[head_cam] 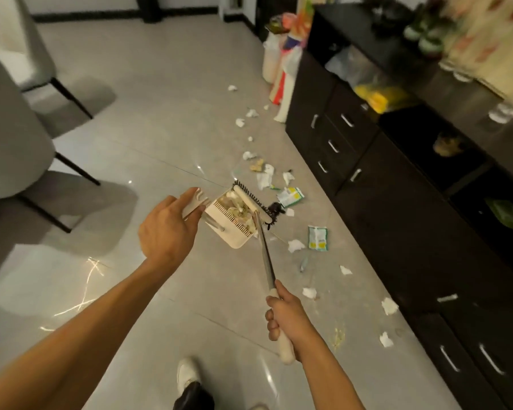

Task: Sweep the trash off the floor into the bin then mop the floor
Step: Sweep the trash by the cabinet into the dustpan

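My left hand (169,229) grips the top of the handle of a cream dustpan (230,226), which holds several bits of paper and scraps. My right hand (285,318) grips the cream grip of a broom (265,255) with a metal shaft. The broom's black-bristled head (253,202) rests at the mouth of the dustpan. Scraps of white paper (295,245) and green-white packets (318,238) lie scattered on the grey tiled floor (166,137) along the cabinet. No bin and no mop can be made out.
A long dark cabinet (397,208) with drawers runs along the right. Bags and bottles (282,69) stand at its far end. Grey chairs (15,137) with black legs stand at the left. My white shoe (187,374) is at the bottom.
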Tool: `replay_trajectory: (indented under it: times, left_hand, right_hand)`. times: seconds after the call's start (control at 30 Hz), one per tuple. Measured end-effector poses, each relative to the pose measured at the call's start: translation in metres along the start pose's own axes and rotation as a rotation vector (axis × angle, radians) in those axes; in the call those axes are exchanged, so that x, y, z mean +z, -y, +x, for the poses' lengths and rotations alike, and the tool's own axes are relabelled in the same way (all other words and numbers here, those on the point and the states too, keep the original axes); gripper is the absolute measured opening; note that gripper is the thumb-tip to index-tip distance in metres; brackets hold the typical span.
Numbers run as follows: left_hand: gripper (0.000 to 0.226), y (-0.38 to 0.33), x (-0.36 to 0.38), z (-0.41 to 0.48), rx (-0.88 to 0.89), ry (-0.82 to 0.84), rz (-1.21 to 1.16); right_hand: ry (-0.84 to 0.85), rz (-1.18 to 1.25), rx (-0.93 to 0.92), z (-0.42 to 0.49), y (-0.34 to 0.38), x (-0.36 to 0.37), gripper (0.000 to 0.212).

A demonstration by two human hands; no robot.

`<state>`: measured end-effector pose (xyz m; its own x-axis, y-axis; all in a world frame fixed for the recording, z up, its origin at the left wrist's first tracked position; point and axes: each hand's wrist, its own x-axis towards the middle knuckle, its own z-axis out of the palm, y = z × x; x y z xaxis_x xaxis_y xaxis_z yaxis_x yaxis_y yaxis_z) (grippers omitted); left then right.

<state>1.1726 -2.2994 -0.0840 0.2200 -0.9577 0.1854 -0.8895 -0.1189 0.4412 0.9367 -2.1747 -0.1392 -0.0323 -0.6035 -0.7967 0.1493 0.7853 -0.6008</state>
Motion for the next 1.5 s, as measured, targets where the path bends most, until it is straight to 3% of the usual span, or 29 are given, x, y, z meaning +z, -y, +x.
replay_trajectory:
  times: [0.6,1.2,1.5]
  left_hand:
    - [0.043,0.129,-0.097,0.233,-0.180,-0.130,-0.017]
    - [0.046,0.123,-0.034,0.621,-0.233,-0.168,0.155]
    - [0.046,0.169,0.012,0.821,-0.236,-0.220,0.207]
  right_hand:
    - [0.157,-0.143,-0.070,0.085,0.207,0.234,0.062]
    - [0.285,-0.236,-0.003,0.330,0.520,0.334,0.061]
    - [0.314,-0.271,-0.006,0.472,0.667,0.412,0.057]
